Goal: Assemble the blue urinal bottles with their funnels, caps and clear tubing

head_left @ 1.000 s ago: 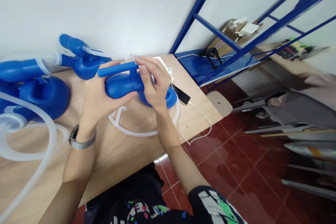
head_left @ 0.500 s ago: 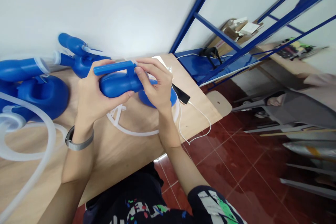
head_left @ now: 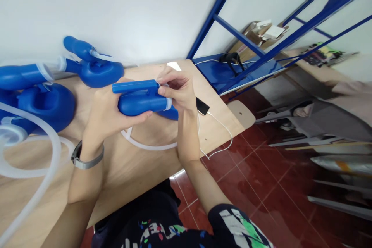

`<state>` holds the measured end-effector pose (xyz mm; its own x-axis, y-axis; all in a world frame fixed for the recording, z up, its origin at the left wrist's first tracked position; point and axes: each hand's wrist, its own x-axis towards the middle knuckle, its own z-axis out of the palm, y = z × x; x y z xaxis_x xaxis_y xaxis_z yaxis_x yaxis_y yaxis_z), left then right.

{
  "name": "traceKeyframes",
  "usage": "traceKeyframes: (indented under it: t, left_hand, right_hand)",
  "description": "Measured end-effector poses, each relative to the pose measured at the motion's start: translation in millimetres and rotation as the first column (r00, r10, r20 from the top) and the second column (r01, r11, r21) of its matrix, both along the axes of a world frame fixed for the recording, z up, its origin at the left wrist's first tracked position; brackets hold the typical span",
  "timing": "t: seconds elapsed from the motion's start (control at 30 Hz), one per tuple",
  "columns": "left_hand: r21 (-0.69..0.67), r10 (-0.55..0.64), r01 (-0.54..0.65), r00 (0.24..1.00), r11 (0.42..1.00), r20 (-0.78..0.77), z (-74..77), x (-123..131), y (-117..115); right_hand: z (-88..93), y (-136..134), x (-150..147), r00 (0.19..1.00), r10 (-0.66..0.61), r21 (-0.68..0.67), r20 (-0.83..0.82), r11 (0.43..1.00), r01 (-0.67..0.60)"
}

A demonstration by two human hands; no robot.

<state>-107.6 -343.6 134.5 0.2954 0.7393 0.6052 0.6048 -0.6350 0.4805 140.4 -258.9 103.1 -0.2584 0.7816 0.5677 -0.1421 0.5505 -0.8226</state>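
My left hand (head_left: 106,114) is wrapped around a blue plastic bottle-like container (head_left: 139,100) with a flat handle on top, held above the wooden table (head_left: 116,162). My right hand (head_left: 178,91) pinches at its neck end, where a whitish ring shows. Below the hands a white ring-shaped part (head_left: 148,145) lies on the table, and part of another blue piece (head_left: 171,113) shows under my right hand.
Several more blue containers (head_left: 43,100) with translucent tubing (head_left: 35,151) lie at the left. A phone (head_left: 202,105) with a white cable (head_left: 221,135) lies near the table's right edge. Blue metal shelving (head_left: 241,38) stands behind, above a red tiled floor (head_left: 261,186).
The container has dropped slightly and turned more level. My right hand slid from the handle's end to the neck, where a whitish ring now shows.
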Motion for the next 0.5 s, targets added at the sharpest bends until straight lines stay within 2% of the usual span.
traceKeyframes:
  t: [0.13,0.3,0.4,0.5]
  left_hand:
    - [0.006,0.054,-0.054,0.998,0.999,-0.021,-4.6,-0.5,0.7]
    - [0.045,0.099,-0.101,0.995,0.994,0.032,-20.1,-3.3,14.9]
    - [-0.014,0.143,-0.142,0.988,0.990,0.055,-30.9,-16.0,32.3]
    - [-0.153,0.290,-0.284,0.957,0.947,0.017,-41.4,-37.1,51.9]
  right_hand:
    - [-8.8,9.4,-6.3,0.999,0.030,-0.008,-0.026,1.000,-0.030]
    - [-5.8,9.0,-6.6,0.994,-0.072,-0.058,0.081,0.995,0.076]
    - [1.0,6.2,-2.1,0.980,-0.108,-0.032,0.167,0.993,0.115]
    - [3.8,3.1,4.0,0.950,-0.190,0.067,0.250,0.982,0.178]
